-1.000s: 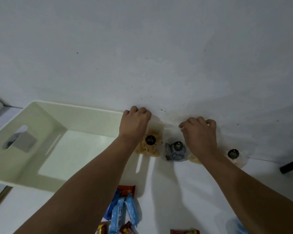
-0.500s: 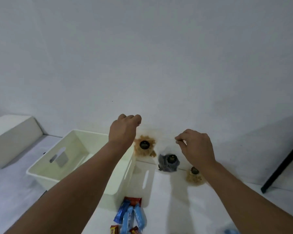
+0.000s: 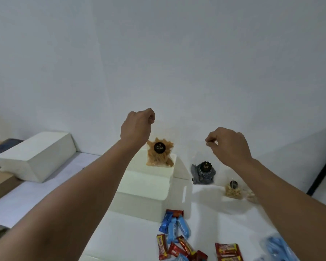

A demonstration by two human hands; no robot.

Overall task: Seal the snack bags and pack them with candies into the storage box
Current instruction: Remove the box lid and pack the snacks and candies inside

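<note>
At the far left a white block (image 3: 36, 155) lies on the table (image 3: 120, 232) against the wall, well apart from your work. Your left hand (image 3: 136, 127) is raised, its fingers pinched shut on the top edge of a clear snack bag of tan sticks (image 3: 159, 154). That bag hangs upright, long axis vertical, black label facing you, its lower end over the far rim of the cream storage box (image 3: 145, 187). The box sits open side up just below your left forearm.

Your right hand (image 3: 228, 146) is raised too, thumb and fingertips pinched on the top of a second clear bag, of dark grey snacks (image 3: 203, 173). It also hangs upright, label toward you, its bottom near the table to the right of the box. Just right of it a smaller bag of pale nuts (image 3: 233, 191) stands on the table, partly behind your right forearm.

Nearer you, blue and red wrapped candies (image 3: 175, 236) lie in a loose heap, mostly lengthwise toward you. Another red packet (image 3: 228, 250) sits to their right, and blue wrappers (image 3: 279, 245) at the lower right are blurred. Bare table lies between box and candies.
</note>
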